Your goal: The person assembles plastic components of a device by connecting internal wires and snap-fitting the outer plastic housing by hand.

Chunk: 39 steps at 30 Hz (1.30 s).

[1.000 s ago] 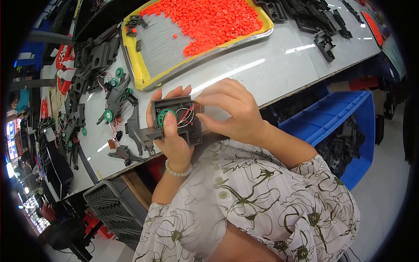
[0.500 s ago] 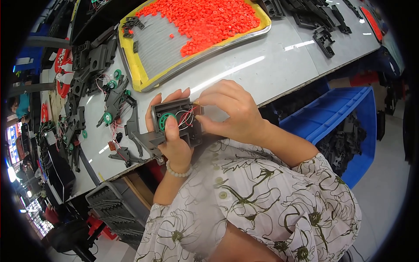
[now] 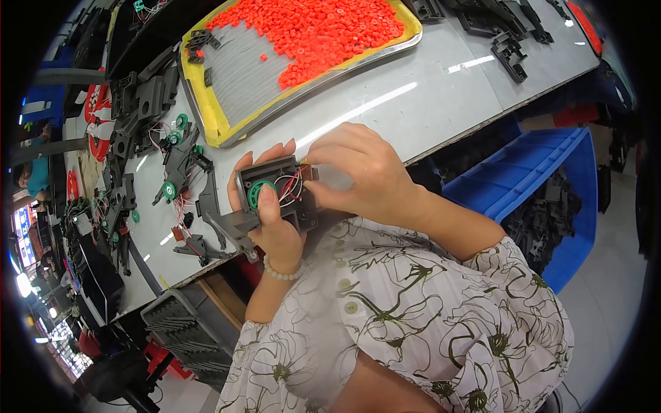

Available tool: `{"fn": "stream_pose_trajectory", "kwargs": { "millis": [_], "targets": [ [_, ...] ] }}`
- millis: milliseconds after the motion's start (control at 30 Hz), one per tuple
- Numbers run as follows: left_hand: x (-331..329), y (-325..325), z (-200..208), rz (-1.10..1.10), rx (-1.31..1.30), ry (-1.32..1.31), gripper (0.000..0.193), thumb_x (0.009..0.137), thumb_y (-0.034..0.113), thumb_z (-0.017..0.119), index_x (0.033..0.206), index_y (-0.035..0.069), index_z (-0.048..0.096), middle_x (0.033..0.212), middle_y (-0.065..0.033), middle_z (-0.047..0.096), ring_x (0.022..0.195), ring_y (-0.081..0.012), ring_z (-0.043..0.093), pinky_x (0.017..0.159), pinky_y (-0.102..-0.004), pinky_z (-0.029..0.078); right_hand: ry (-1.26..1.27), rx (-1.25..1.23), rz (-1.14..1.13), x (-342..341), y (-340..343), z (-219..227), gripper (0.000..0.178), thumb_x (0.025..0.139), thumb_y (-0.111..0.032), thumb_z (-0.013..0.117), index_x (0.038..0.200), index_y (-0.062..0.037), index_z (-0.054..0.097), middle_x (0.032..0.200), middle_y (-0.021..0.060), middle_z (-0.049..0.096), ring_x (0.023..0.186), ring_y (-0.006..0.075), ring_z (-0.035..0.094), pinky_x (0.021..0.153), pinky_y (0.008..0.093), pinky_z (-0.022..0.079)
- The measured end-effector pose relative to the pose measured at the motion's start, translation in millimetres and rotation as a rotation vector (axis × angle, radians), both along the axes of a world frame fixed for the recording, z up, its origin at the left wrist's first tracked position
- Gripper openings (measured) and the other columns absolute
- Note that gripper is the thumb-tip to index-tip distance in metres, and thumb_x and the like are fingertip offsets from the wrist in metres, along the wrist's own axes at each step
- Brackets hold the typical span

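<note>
Dark grey plastic makes up the open casing (image 3: 299, 215), held up on the near side of the yellow-edged tray (image 3: 219, 129). The person's left hand (image 3: 277, 234) grasps it, thumb on the green disc (image 3: 254, 196), fingers wrapped behind. The right hand (image 3: 368, 168) has thumb and forefinger at the casing's far side from that thumb, beside the red and white wires (image 3: 294, 183); the view is too tight to tell whether they grip the small brown piece (image 3: 307, 173) there or merely touch it. Good handling probably means steady support, light fingertips, and wire loops inside the walls, never tugged.
</note>
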<state>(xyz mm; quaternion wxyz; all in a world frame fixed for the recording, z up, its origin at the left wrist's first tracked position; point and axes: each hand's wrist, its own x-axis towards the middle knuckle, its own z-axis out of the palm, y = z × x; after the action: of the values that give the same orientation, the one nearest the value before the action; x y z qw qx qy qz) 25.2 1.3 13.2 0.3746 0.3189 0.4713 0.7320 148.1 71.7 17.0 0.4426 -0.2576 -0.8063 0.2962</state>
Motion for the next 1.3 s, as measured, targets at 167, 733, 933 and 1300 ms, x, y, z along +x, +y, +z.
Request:
{"fn": "stream_pose_trajectory", "kwargs": {
  "millis": [167,733,933,1300],
  "targets": [
    [-1.2,3.4,2.9,-0.010,-0.057,-0.167,0.045,0.087,0.017,0.047,0.125,-0.002,0.031,0.115,-0.0267,0.050,0.109,-0.0373,0.052,0.087,-0.0457,0.048,0.090,-0.161,0.016,-1.4,-0.7,-3.6,0.023,0.063,-0.009,0.071,0.083,-0.0034,0.059,0.081,0.0075,0.059,0.077,0.0242,0.056,0.069,0.0338,0.046],
    [0.0,5.3,9.4,-0.008,-0.093,-0.103,0.047,0.088,0.025,0.048,0.126,-0.001,0.035,0.117,-0.0245,0.050,0.110,-0.0351,0.051,0.088,-0.0436,0.045,0.094,-0.021,-0.047,-2.7,-1.0,-4.2,0.024,0.061,-0.010,0.072,0.081,-0.0057,0.059,0.079,0.0048,0.061,0.073,0.0219,0.058,0.066,0.0331,0.044],
    [-0.1,5.6,8.6,-0.013,-0.088,-0.117,0.046,0.088,0.024,0.047,0.125,-0.001,0.035,0.115,-0.0250,0.051,0.109,-0.0353,0.052,0.087,-0.0435,0.046,0.078,-0.026,-0.032,-2.5,0.8,-3.3,0.023,0.061,-0.010,0.071,0.081,-0.0059,0.060,0.080,0.0047,0.062,0.074,0.0219,0.058,0.067,0.0333,0.044],
    [-1.8,4.9,3.8,-0.013,-0.088,-0.044,0.045,0.088,0.021,0.046,0.124,-0.002,0.035,0.114,-0.0262,0.051,0.107,-0.0366,0.053,0.083,-0.0447,0.049,-0.066,-0.125,0.039,2.6,4.5,2.4,0.024,0.061,-0.004,0.072,0.082,-0.0037,0.060,0.084,0.0077,0.063,0.076,0.0247,0.060,0.070,0.0324,0.047]
  ]
}}
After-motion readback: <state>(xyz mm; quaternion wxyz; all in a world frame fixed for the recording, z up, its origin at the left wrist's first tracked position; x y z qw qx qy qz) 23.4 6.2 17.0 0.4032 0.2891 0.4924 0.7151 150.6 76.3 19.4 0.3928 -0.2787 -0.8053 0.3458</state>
